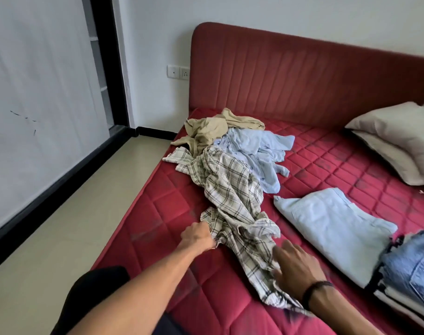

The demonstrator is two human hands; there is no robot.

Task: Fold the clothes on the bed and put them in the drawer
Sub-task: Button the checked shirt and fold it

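Plaid cream-and-green crumpled cotton shirt (232, 204) lies mid red quilted mattress (339, 160), near edge. Left hand (199, 236) grips its hem; right hand (294, 262) w/ fingers spread rests on it.

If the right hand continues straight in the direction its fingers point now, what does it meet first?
The right hand points up-left, its fingers spread, at the plaid shirt. It would meet that shirt's crumpled lower part first, probably at once; whether the fingertips already touch the cloth is unclear.

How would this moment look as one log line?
left hand: grips plaid shirt | right hand: open, touching shirt | folded: pale jeans
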